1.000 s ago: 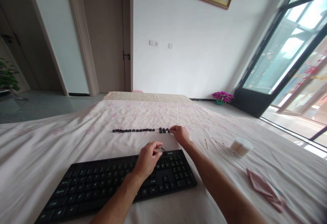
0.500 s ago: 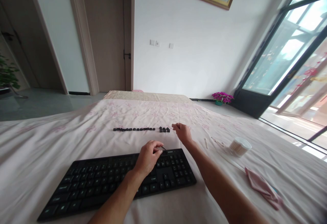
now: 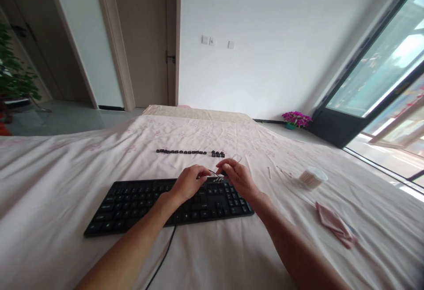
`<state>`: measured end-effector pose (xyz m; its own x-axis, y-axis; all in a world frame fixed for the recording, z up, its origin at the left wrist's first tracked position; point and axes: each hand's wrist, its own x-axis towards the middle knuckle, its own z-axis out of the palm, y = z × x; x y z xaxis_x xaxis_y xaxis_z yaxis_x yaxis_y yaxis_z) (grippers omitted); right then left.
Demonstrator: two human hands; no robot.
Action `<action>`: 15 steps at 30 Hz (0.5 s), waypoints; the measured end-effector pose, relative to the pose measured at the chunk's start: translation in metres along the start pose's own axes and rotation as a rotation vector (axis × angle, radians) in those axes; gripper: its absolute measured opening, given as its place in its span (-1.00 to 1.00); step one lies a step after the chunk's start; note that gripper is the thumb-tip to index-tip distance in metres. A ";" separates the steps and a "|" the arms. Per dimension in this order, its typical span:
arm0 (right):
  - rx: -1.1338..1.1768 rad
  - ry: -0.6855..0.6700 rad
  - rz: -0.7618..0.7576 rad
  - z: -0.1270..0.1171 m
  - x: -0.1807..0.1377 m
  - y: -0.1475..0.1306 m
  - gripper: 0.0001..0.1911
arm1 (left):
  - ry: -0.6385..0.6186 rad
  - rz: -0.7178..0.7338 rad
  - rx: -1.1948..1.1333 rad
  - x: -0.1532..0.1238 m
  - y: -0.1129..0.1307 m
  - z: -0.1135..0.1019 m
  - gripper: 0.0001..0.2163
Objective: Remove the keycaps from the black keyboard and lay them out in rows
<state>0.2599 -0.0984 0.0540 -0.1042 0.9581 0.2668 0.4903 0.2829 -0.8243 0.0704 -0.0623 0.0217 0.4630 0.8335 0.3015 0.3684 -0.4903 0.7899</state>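
My left hand (image 3: 190, 182) is over the top edge of the black keyboard (image 3: 132, 201), fingers pinched on a thin dark tool with pale, wire-like ends (image 3: 218, 178), perhaps a keycap puller. Facing it, my right hand (image 3: 238, 177) is closed, thumb and fingertips together at a small black piece (image 3: 224, 173) close to the wire ends. Whether that piece is a keycap cannot be made out. Beyond the hands, loose black keycaps (image 3: 181, 152) lie in a long row, with a smaller cluster of keycaps (image 3: 217, 154) to its right.
A tub of cotton swabs (image 3: 313, 178) stands at the right, with loose swabs (image 3: 285, 171) beside it. Nearer lies a crumpled pink cloth (image 3: 336, 226). A black cable (image 3: 164, 257) runs from the keyboard's front edge. Pale flowered fabric (image 3: 53, 193) covers the table.
My right hand has come back from beside the keycap cluster to meet my left hand above the keyboard. The keyboard's left end has shifted away from me, and the cable now shows in front.
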 end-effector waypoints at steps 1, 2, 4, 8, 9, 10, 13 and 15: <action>0.039 -0.024 0.010 0.004 -0.004 0.000 -0.70 | -0.004 0.008 0.009 -0.002 -0.001 -0.001 -0.82; 0.058 -0.044 0.013 0.008 -0.007 0.000 -0.73 | -0.006 0.017 0.012 -0.004 -0.003 -0.001 -0.81; 0.069 -0.073 0.005 0.012 -0.011 0.001 -0.75 | -0.001 0.030 0.015 -0.007 -0.005 0.001 -0.79; 0.049 -0.103 -0.039 0.015 -0.014 0.002 -0.73 | -0.012 0.041 0.026 -0.009 -0.007 0.004 -0.80; 0.030 -0.106 -0.055 0.016 -0.014 0.002 -0.73 | -0.018 0.042 0.029 -0.009 -0.008 0.004 -0.80; 0.003 -0.109 -0.072 0.016 -0.014 0.003 -0.73 | -0.025 0.043 0.031 -0.009 -0.009 0.004 -0.80; -0.089 -0.118 -0.129 0.020 -0.016 0.004 -0.73 | -0.053 0.058 0.038 -0.009 -0.012 0.004 -0.83; -0.134 -0.137 -0.174 0.023 -0.019 0.004 -0.73 | -0.083 0.084 0.042 -0.009 -0.013 0.003 -0.85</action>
<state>0.2441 -0.1141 0.0342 -0.3089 0.8953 0.3210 0.5644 0.4442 -0.6958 0.0642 -0.0643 0.0073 0.5582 0.7661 0.3186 0.3586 -0.5691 0.7399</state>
